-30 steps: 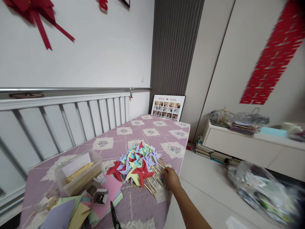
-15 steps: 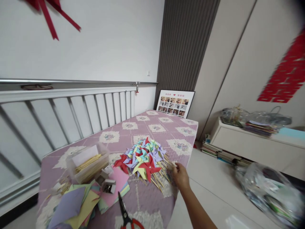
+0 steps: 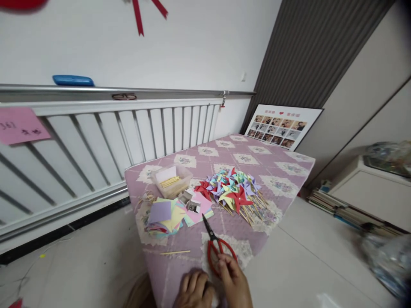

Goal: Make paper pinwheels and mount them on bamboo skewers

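Right hand (image 3: pixel 233 280) is sitting at the near edge of the table, thumb and index bending toward each other over the lower red loops of a pair of red-handled scissors (image 3: pixel 212 235); cannot tell whether the fingers are pinching the handle or just overlapping it. Scissors are lying on the purple floral tablecloth (image 3: pixel 195 241), blades pointing away from the person. Left hand (image 3: pixel 194 291) is resting just beside, knuckles up, fingers bending and lying close together; cannot tell what, if anything, it is gripping, its underside being hidden. A pale item (image 3: pixel 215 296) is showing between the two hands, too blurred to name. A single thin wooden stick (image 3: pixel 175 252) is lying crosswise beyond the left hand. Past the scissors, a heap of paper pinwheels (image 3: pixel 239 199) in red, purple, yellow and blue is spreading out, stick ends pointing toward the right near side. Left of the heap, a small open box (image 3: pixel 193 207) holding dark little pieces is sitting on pink paper sheets (image 3: pixel 205 202), touching a stack of coloured paper squares (image 3: pixel 160 211) with purple on top. Behind these, a translucent plastic bin (image 3: pixel 175 189) is holding more wooden sticks (image 3: pixel 170 182). A white radiator (image 3: pixel 135 132) is running along the wall, and a framed photo board (image 3: pixel 282 124) is leaning beyond the far end.
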The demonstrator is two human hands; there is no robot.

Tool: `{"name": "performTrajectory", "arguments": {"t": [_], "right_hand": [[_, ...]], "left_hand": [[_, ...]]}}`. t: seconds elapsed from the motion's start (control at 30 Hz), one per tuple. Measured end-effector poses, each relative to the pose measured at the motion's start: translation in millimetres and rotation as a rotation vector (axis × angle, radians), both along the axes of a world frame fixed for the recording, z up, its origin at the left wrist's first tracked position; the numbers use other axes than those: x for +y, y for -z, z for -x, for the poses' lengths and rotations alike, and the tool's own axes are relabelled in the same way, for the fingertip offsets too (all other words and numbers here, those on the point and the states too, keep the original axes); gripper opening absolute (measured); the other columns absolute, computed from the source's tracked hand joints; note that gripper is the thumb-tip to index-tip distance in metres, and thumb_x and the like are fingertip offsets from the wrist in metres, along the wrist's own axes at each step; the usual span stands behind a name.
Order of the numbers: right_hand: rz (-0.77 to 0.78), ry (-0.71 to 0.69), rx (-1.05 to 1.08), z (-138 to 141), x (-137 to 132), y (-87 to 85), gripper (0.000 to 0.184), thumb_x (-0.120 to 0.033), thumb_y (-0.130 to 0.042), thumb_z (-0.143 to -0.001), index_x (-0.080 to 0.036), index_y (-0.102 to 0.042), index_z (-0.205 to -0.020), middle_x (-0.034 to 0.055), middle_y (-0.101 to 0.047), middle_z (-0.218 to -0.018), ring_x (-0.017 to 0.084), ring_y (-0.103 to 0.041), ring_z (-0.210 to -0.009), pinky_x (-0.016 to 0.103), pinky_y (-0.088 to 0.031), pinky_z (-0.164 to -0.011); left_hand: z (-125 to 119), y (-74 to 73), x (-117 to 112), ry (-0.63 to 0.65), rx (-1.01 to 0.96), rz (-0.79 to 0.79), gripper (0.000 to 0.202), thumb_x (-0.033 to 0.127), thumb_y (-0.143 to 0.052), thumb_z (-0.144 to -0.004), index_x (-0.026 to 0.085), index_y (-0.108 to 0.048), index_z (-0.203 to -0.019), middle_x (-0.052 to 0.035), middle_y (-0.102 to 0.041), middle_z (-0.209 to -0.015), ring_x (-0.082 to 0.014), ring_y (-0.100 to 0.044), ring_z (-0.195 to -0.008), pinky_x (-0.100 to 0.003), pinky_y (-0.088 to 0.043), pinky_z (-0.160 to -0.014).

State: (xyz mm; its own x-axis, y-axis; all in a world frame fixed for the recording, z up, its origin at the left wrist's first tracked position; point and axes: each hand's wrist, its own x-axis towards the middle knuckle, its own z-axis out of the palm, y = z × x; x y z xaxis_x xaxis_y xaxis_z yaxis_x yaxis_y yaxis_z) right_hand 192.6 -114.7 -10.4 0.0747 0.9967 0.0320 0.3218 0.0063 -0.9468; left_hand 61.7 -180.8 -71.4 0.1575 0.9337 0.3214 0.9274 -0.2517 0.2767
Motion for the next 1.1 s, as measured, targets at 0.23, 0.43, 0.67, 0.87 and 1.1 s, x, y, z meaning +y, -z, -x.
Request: {"name": "performTrajectory", "arguments": {"t": [0.23,0.43,0.67,0.87,1.1], "right_hand": [[-0.016,0.033,-0.125,51,-26,5.0,0.038,-0.048,-0.045,-0.084,-0.018,-0.068,-0.09,0.0102,-0.077,-0.091,0.025,-0.072,-0.085,0.033,-0.057,-0.079],[-0.085,0.036,-0.318,60,-26,8.5,0.039,-0.048,-0.041,-0.085,-0.02,-0.067,-0.084,0.0123,-0.077,-0.085,0.028,-0.072,-0.081,0.038,-0.056,-0.076],[-0.185,-0.095,-0.529,78,-28,12.6,0.031,-0.038,-0.046,-0.086,-0.02,-0.07,-0.094,0.0116,-0.075,-0.098,0.029,-0.069,-0.093,0.042,-0.051,-0.087],[-0.224,-0.117,-0.619,76,-28,16.8,0.028,-0.037,-0.047,-0.088,-0.021,-0.07,-0.093,0.0103,-0.074,-0.095,0.027,-0.069,-0.09,0.039,-0.052,-0.084],[-0.305,-0.138,-0.713,74,-26,19.8,0.028,-0.035,-0.044,-0.091,-0.021,-0.068,-0.095,0.0091,-0.075,-0.095,0.024,-0.071,-0.09,0.035,-0.055,-0.083]], "left_hand": [[21,-33.9,-7,0.165,-0.18,0.381,0.065,0.021,-0.056,-0.081,0.019,-0.041,-0.144,-0.0153,-0.046,-0.146,-0.033,-0.04,-0.135,-0.051,-0.029,-0.113],[50,-52.7,-19,0.152,-0.527,0.3,0.027,0.009,-0.054,-0.071,0.019,-0.07,-0.091,-0.0095,-0.068,-0.102,-0.0221,-0.061,-0.098,-0.035,-0.05,-0.09],[178,-94.5,51,-0.178,-0.489,-0.01,0.027,0.008,-0.044,-0.082,0.017,-0.064,-0.098,-0.0099,-0.065,-0.105,-0.021,-0.058,-0.105,-0.039,-0.046,-0.097],[227,-105.5,120,-0.167,-0.299,0.091,0.033,0.018,-0.06,-0.078,0.015,-0.062,-0.111,-0.0128,-0.059,-0.123,-0.0253,-0.049,-0.12,-0.041,-0.033,-0.109],[223,-104.9,141,-0.088,-0.141,0.292,0.037,0.028,-0.066,-0.072,0.011,-0.064,-0.105,-0.0165,-0.063,-0.115,-0.0278,-0.056,-0.109,-0.037,-0.041,-0.098]]}}
